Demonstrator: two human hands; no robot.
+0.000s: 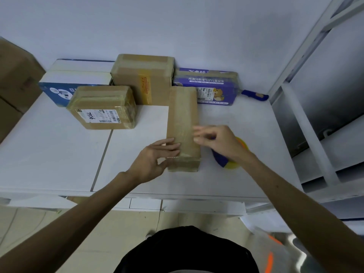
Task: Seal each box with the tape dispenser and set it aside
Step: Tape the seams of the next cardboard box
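the left grip is pressing spread, flat fingers on the near end of a long, tape-glossed cardboard box. the right grip, blurred and half curled, is hovering at its right edge; pinching or not, i cannot tell. a yellow-blue dispenser is lying under that wrist on the tabletop.

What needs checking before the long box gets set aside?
1. Tape along the top of the long box: ok, glossy strip visible.
2. Tape end pressed down over the near edge: cannot tell, it looks wrinkled.
3. Left hand steadying the box: ok, fingers lie on its near left edge.
4. Right hand grip free: cannot tell, blurred.
5. Tape dispenser out of the way: ok, it lies on the table right of the box.
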